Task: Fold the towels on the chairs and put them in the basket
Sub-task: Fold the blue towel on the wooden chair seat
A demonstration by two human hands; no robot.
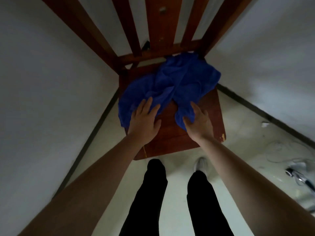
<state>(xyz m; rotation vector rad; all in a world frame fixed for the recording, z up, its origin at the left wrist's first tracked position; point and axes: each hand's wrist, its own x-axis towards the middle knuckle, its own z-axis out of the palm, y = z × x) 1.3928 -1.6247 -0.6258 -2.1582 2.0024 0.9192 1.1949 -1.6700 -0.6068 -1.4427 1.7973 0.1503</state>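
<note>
blue towel (170, 82) lies crumpled on wooden chair (196, 135).

Single head-worn view, looking steeply down, close over chair (172, 133) seat

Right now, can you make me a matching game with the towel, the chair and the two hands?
Things:
1. towel
2. chair
3. left hand
4. right hand

What fits:
A. brown wood
B. lies flat on the towel
C. blue and crumpled
D. pinches a fold of the towel

Pairs: 1-C, 2-A, 3-B, 4-D
</note>
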